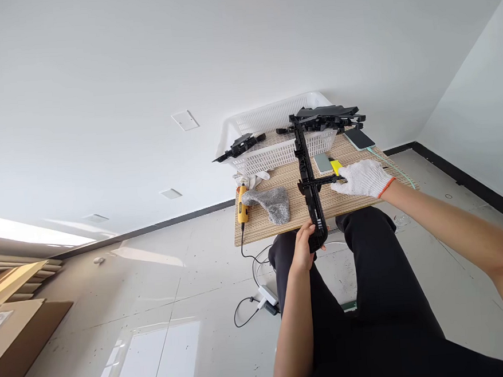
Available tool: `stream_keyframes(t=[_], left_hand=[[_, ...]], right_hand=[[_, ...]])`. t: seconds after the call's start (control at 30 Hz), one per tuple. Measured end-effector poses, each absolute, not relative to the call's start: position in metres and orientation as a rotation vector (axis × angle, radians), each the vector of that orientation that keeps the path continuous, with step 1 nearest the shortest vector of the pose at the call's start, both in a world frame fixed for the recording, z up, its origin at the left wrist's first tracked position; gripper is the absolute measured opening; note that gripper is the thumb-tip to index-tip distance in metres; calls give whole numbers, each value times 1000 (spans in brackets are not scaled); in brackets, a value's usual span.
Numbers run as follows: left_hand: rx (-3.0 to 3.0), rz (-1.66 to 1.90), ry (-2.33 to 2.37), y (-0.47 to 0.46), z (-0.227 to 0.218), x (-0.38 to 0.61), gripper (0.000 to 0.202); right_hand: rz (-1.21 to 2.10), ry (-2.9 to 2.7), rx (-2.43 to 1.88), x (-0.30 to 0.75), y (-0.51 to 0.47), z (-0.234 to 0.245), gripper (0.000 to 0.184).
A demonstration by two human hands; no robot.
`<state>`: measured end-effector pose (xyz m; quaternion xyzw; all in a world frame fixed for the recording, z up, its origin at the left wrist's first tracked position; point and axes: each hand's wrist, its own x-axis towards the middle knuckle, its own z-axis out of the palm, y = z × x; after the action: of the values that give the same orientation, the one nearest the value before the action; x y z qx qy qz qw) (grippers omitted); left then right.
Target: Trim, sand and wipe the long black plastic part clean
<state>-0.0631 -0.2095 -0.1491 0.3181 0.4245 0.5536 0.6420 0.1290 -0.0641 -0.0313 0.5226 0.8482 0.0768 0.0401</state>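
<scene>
A long black plastic part (305,162) stands at a slant over the front of the table, with a side arm reaching right. My left hand (304,247) is bare and wraps around its lower, curved end. My right hand (365,179), in a white knitted glove with an orange cuff, is closed at the tip of the side arm. What its fingers hold is hidden by the glove. A yellow object (336,166) shows just beyond the gloved fingers, its kind unclear. Beside it lies a pale flat box-like item (322,163).
A white plastic basket (270,154) at the back bears several black parts (328,117). A yellow corded tool (243,203), a grey cloth (276,203) and a white glove (255,179) lie left on the table (334,205). A phone (359,139) with a cable lies right. A power strip (267,295) is on the floor.
</scene>
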Motion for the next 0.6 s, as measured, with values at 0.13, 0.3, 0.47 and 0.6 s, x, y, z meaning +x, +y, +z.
stream_keyframes(t=[0.13,0.3,0.47,0.6], left_hand=[[745,1277,941,-209,-150,-63,38],[727,1312,923,-209,-153,-65,45],[609,1426,860,-209,-156,-66,49],[483,1498,872,-208,-158,-65,66]], right_hand=[[232,2623,1617,130,-63,-33,82],[248,2638,1645,128,-66,-37,70],[313,2663,1680,125,-76,-38,63],[347,2669,1614,121,-81,-41,64]])
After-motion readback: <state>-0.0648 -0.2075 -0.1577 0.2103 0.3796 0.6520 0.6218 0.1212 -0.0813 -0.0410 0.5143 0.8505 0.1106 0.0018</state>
